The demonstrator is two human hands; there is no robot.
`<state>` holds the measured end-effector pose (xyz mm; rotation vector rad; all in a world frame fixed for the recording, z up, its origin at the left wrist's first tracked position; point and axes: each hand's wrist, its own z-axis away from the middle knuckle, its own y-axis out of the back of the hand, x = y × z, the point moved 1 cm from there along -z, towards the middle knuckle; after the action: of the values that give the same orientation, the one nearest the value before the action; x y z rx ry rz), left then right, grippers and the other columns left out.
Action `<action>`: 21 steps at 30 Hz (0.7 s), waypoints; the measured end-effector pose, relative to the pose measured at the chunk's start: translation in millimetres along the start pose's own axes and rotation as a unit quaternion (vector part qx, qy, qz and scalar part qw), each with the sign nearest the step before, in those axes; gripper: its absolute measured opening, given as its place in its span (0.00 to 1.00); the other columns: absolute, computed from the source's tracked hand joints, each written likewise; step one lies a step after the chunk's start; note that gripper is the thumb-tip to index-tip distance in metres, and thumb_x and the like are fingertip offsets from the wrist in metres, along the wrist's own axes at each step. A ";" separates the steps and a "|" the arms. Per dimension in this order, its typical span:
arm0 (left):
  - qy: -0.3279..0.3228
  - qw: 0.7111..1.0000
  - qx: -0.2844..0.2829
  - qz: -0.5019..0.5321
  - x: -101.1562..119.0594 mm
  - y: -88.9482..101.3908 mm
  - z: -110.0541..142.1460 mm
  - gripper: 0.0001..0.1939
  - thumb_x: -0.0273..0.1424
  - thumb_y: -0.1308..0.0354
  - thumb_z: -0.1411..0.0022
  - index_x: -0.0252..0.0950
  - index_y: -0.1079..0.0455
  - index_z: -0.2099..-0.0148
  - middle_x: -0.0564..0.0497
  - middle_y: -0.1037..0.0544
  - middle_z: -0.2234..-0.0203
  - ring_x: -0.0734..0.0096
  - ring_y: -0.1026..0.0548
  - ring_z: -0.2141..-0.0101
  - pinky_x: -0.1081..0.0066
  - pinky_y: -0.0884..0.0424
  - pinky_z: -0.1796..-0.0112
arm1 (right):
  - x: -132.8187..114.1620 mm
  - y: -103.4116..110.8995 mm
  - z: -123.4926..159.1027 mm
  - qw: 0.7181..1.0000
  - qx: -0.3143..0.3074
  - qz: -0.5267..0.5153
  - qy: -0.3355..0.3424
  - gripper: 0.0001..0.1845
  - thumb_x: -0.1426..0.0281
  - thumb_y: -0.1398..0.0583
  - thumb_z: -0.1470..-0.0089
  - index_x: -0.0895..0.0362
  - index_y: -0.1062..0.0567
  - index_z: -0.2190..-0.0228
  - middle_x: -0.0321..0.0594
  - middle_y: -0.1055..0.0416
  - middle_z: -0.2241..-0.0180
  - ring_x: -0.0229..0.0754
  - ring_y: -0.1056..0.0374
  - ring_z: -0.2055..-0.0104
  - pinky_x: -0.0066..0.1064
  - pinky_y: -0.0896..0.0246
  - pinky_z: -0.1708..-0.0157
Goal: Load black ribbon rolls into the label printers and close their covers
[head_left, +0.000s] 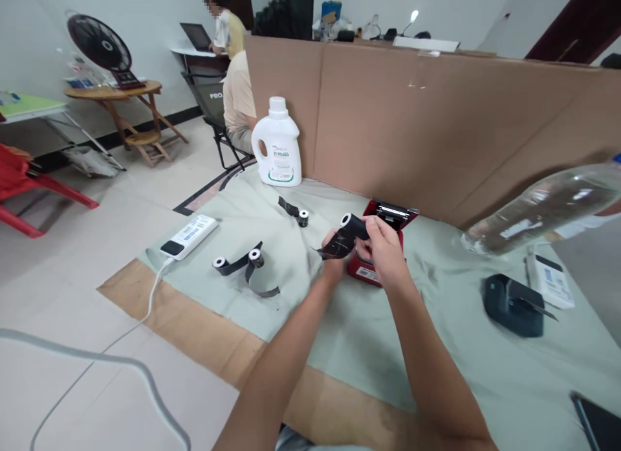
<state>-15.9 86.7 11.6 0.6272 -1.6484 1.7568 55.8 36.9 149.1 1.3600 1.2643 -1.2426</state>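
Dotting green cloth (359, 338): black rolls (259, 263)

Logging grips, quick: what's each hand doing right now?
Left hand: partly hidden behind the black strip; grip cannot be told.
Right hand: closed, holding the black roll.

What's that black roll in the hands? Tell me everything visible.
The black roll looks like thin glossy film or paper wound into a cylinder; one end shows a white ring around a dark hole. It's tilted, held before the open red box. The right hand grips its other end; its loose strip overlaps the left hand in view.
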 end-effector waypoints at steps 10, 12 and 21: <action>-0.201 0.961 -0.018 -0.189 69.6 -12.8 10.4 0.17 0.47 0.41 0.35 0.36 0.29 0.59 0.51 0.22 0.77 0.73 0.29 0.74 0.71 0.35 0.68 | 3.3 66.3 2.5 0.987 0.122 0.102 0.007 0.22 0.47 0.44 0.40 0.53 0.26 0.65 0.34 0.32 0.72 0.37 0.38 0.72 0.28 0.42 0.75; -0.226 0.925 -0.100 -0.289 89.8 -33.7 18.2 0.18 0.46 0.40 0.35 0.36 0.27 0.54 0.46 0.17 0.66 0.68 0.24 0.66 0.68 0.31 0.61 | 2.2 66.9 0.7 0.989 0.106 0.103 0.012 0.21 0.49 0.45 0.39 0.53 0.26 0.65 0.35 0.31 0.70 0.38 0.36 0.69 0.29 0.40 0.72; -0.191 0.807 -0.227 -0.510 120.0 -84.7 24.3 0.15 0.34 0.34 0.39 0.40 0.21 0.50 0.49 0.17 0.58 0.64 0.21 0.57 0.67 0.27 0.53 | 1.7 66.0 -5.3 0.995 0.060 0.075 0.013 0.18 0.52 0.45 0.37 0.53 0.27 0.65 0.35 0.29 0.69 0.39 0.34 0.67 0.29 0.39 0.69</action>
<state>-38.0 78.7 158.6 1.3520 -1.4244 0.4490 121.9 35.9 146.1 1.5324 1.0970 -1.2155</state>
